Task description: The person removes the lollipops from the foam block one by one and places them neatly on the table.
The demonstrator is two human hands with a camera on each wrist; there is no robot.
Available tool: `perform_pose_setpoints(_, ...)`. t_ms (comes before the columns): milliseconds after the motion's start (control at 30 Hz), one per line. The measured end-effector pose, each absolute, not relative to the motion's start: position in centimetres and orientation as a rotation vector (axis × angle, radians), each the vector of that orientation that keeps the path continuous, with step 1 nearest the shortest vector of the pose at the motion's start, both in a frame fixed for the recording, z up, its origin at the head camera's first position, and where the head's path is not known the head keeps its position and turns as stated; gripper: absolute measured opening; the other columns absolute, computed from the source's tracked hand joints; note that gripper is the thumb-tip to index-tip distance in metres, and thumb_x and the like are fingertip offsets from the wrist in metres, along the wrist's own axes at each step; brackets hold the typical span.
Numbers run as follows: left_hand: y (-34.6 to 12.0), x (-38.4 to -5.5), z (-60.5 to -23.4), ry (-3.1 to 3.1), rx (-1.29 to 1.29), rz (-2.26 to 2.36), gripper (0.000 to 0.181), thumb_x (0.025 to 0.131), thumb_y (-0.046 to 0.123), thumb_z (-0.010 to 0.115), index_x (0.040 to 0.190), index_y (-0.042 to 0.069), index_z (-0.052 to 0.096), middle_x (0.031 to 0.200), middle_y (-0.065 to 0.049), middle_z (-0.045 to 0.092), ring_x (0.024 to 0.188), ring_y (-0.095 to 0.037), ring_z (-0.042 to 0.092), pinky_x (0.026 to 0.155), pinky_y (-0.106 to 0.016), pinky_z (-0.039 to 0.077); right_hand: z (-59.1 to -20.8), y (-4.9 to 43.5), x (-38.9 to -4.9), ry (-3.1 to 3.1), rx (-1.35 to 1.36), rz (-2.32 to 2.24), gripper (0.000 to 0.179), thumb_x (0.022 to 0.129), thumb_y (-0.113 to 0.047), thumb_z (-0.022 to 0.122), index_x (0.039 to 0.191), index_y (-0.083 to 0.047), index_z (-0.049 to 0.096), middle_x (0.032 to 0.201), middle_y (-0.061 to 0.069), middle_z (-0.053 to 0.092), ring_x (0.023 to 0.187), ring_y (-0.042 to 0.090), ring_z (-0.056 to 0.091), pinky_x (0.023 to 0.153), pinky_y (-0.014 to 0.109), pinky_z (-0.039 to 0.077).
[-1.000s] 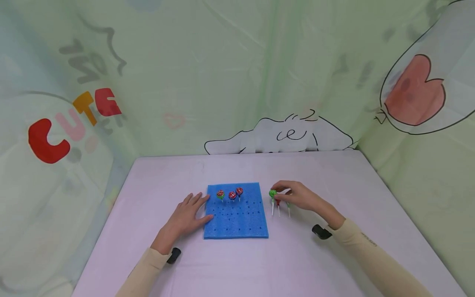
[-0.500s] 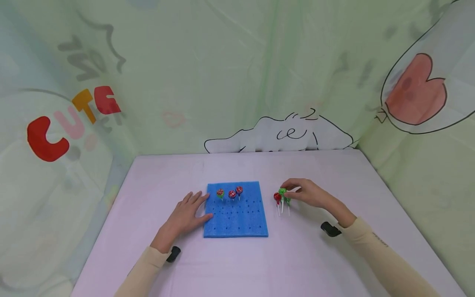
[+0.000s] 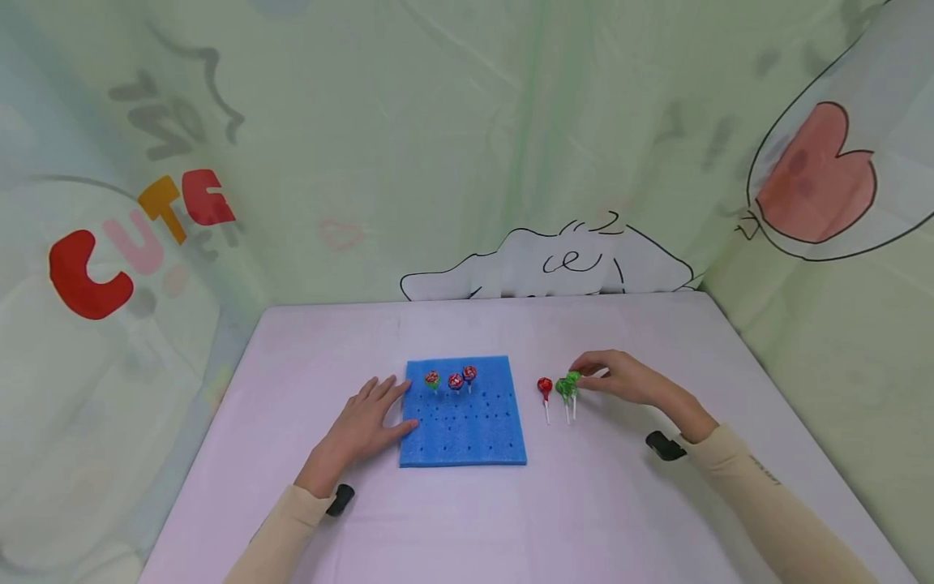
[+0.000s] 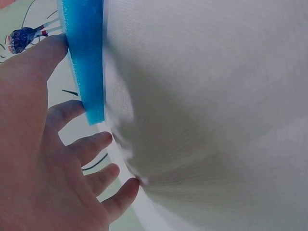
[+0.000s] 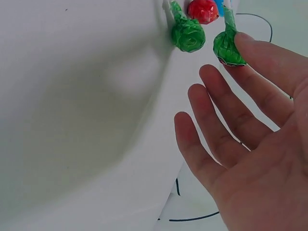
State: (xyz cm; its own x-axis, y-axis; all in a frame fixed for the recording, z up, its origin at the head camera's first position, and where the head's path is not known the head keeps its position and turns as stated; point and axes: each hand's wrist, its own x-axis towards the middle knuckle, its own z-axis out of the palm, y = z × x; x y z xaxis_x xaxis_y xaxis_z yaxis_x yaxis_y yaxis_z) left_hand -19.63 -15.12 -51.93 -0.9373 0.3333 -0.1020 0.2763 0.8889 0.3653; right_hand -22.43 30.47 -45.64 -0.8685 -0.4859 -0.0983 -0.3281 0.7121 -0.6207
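Note:
Between thumb and index finger, my right hand (image 3: 620, 380) pinches a green lollipop (image 5: 228, 49) by its wrapped head, the white stick pointing down in the head view. Just left of it is a second green lollipop (image 5: 188, 35), overlapping it in the head view. A red lollipop (image 3: 544, 387) lies further left on the table. My left hand (image 3: 363, 423), fingers spread, rests with thumb and index finger at the left edge of a blue foam board (image 3: 467, 454). Toward the board's back stand a red-and-green lollipop (image 3: 432, 379) and two red-and-blue lollipops (image 3: 456, 381).
Rows of small dark holes cover the foam board's top. The table (image 3: 452, 535) has a pale pinkish cloth. Behind it and along both sides hangs a light green printed curtain (image 3: 409, 146).
My right hand has moved right with the green lollipop, from near the board past the red lollipop to beside the other green one. The left hand stays at the board's edge.

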Motion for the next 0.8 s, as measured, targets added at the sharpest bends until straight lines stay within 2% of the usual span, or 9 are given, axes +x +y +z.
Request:
perform_pose_setpoints(367, -15.2, -19.6, -52.2, 2.901, 0.453, 0.514, 0.078, 0.092, 0.063, 0.06, 0.157, 0.028, 0.035, 0.165, -0.01, 0.031, 0.154, -0.042, 0.018, 0.12, -0.066, 0.023, -46.4, 31.3, -23.1, 2.643, -0.568, -0.78, 0.025, 0.097, -0.017, 0.065, 0.118, -0.003, 0.068, 0.112, 0.009, 0.07, 0.103, 0.024, 0.062, 0.088, 0.04, 0.055)
perform_pose_setpoints(800, -15.1, -19.6, -52.0, 2.906, 0.451, 0.516, 0.078, 0.091, 0.063, 0.06, 0.157, 0.029, 0.036, 0.165, -0.01, 0.031, 0.154, -0.042, 0.018, 0.12, -0.066, 0.023, -47.1, 30.7, -23.8, 2.667, -0.525, -0.685, 0.028, 0.094, -0.01, 0.068, 0.118, 0.003, 0.066, 0.112, 0.013, 0.07, 0.103, 0.026, 0.064, 0.093, 0.047, 0.056)
